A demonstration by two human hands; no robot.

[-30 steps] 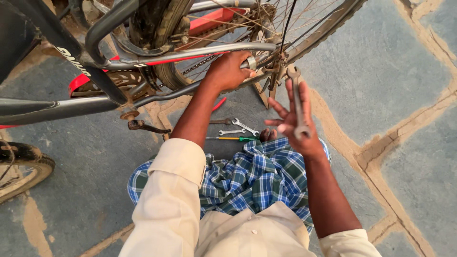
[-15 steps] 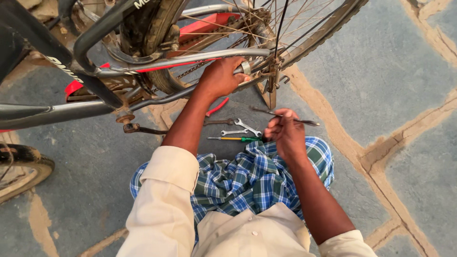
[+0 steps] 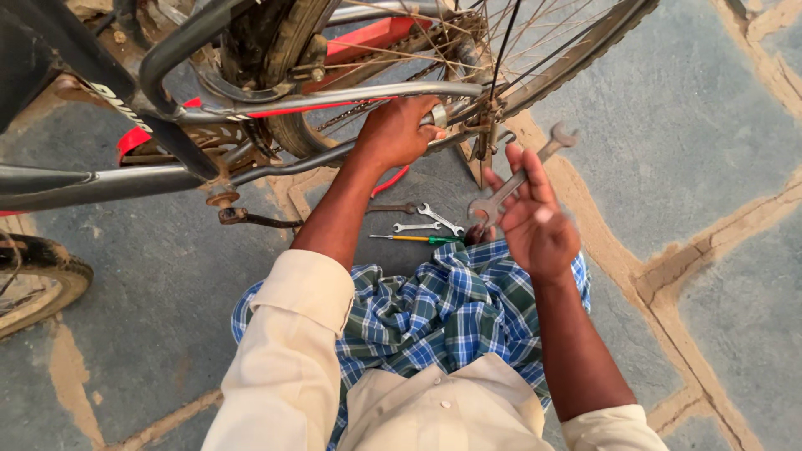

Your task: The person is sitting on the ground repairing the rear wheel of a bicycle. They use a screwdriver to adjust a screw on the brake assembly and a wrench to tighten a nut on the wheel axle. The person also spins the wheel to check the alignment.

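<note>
My left hand [image 3: 398,129] grips the grey frame stay of a bicycle [image 3: 334,96] close to the rear wheel axle [image 3: 483,108]. My right hand [image 3: 535,219] is raised just right of the axle and holds a double-ended open wrench [image 3: 520,177], slanted up to the right. The rear wheel [image 3: 535,58] with its spokes and tyre stands behind both hands. On the ground below the axle lie two small wrenches [image 3: 430,220] and a screwdriver with a yellow and green handle [image 3: 418,239].
A pedal crank [image 3: 242,215] hangs low at the left. Part of another tyre [image 3: 38,284] shows at the left edge. A blue checked cloth [image 3: 434,317] covers my lap. The floor is grey stone slabs with sandy joints [image 3: 668,267].
My right hand first dropped toward the tools on the ground with the wrench, then rose again and turned it so it slants up beside the axle. My left hand stayed on the frame.
</note>
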